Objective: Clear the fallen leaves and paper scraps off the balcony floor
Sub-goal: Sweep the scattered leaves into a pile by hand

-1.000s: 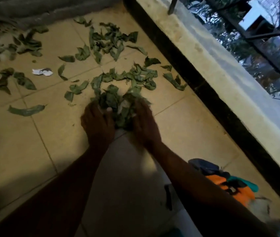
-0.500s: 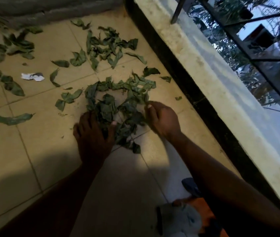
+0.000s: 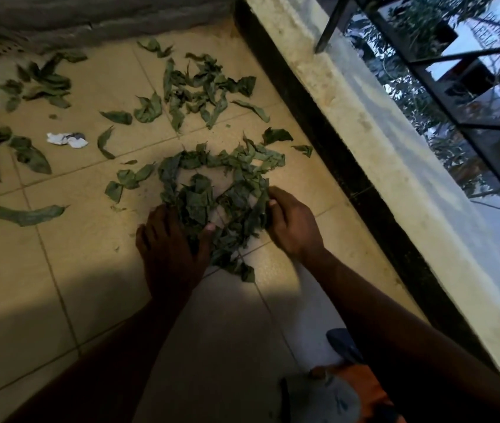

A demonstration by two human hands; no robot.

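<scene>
A loose heap of green leaves (image 3: 212, 196) lies on the beige tiled balcony floor (image 3: 84, 270). My left hand (image 3: 172, 248) rests flat on the floor, pressing against the heap's left edge. On the heap's right edge, my right hand (image 3: 291, 224) has its fingers curled against the leaves. More leaves (image 3: 199, 90) lie scattered farther back, others (image 3: 41, 83) at the far left. One long leaf (image 3: 27, 213) lies alone at the left. A crumpled white paper scrap (image 3: 67, 139) sits left of the heap.
A low parapet wall (image 3: 379, 141) with a dark base runs along the right, topped by a black metal railing (image 3: 456, 65). A grey wall (image 3: 90, 19) closes the far end. Orange and grey cloth (image 3: 343, 392) shows at the bottom right.
One second ago both hands squeezed the heap between them. The right hand then moved out to the right and has since come back against the heap's right edge. The left hand has barely moved.
</scene>
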